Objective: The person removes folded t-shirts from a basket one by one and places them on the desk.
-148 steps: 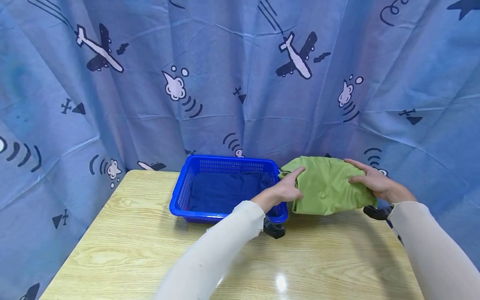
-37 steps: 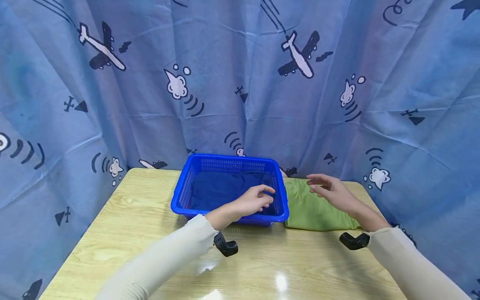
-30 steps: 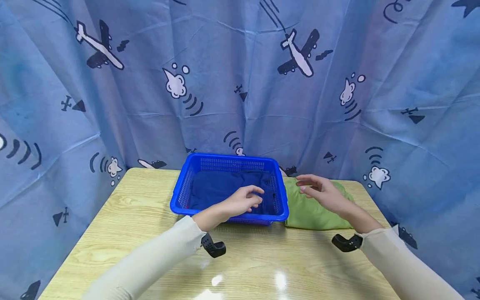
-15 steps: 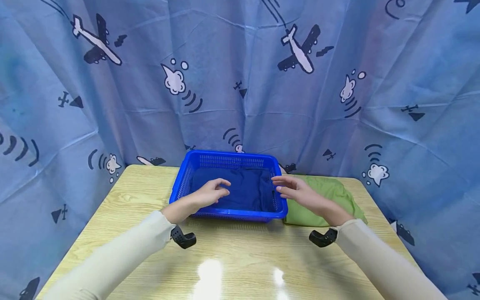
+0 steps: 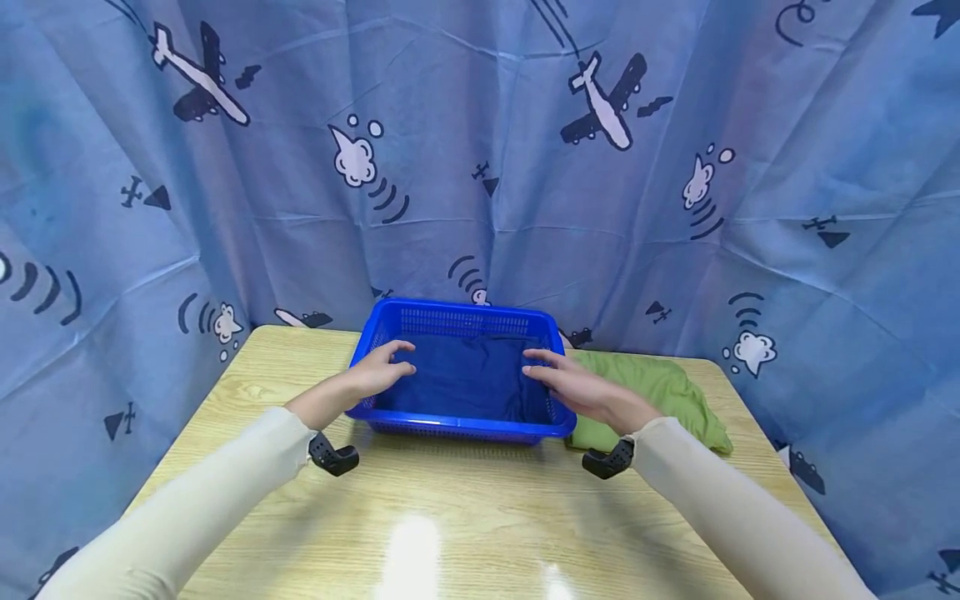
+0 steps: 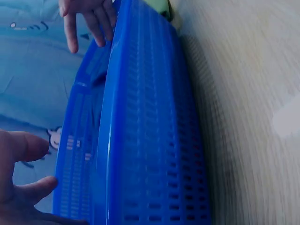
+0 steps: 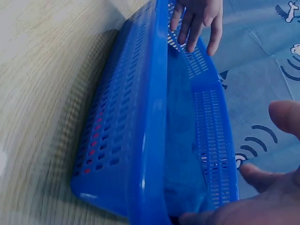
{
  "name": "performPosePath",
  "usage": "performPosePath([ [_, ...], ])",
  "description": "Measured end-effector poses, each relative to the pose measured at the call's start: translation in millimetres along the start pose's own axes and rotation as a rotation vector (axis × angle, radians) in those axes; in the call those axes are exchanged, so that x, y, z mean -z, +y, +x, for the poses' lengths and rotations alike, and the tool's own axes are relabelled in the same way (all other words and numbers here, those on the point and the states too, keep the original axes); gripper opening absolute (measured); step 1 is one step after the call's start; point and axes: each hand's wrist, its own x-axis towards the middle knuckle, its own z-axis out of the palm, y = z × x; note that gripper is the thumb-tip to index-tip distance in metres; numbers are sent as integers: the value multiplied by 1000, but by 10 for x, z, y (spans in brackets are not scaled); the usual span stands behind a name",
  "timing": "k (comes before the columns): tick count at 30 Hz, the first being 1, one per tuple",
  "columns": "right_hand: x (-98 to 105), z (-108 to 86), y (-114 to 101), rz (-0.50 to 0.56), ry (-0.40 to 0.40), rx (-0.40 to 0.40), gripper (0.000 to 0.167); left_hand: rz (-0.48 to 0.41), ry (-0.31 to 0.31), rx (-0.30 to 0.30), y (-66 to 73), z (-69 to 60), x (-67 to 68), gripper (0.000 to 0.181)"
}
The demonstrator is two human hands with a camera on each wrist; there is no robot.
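Note:
A blue plastic basket [image 5: 465, 427] with slotted walls stands on the table, and a folded dark blue cloth [image 5: 465, 379] lies inside it. My left hand [image 5: 375, 372] is over the basket's left end, fingers spread and loosely bent, holding nothing. Over the right end is my right hand [image 5: 581, 387], also loosely bent and holding nothing. In the right wrist view the right thumb and fingers [image 7: 262, 180] are close to the basket's rim; whether they touch it I cannot tell. A folded green cloth [image 5: 660, 392] lies right of the basket, partly hidden by my right forearm.
The wooden table [image 5: 450, 508] stretches in front of the basket. A blue curtain [image 5: 480, 167] with airplane prints hangs right behind and at both sides. A black strap device [image 5: 333, 457] sits on the left wrist and another wrist device [image 5: 609, 460] on the right.
Earlier both hands held the green cloth above the table at the right; it now lies there, released. Both hands have moved left, the left one farther, to opposite ends of the basket.

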Motion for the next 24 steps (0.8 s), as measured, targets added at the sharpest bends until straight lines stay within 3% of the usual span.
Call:
performPosePath([
  [10,-149,163,-101,-29,117,-166,78,-25,-48,127,-73,25,27,67],
  [17,-113,291,-83,33,113,-246,86,-101,-41,159,-47,108,14,70],
  [24,-71,385,0,83,123,-264,92,-204,-6,197,-89,187,12,69],
])
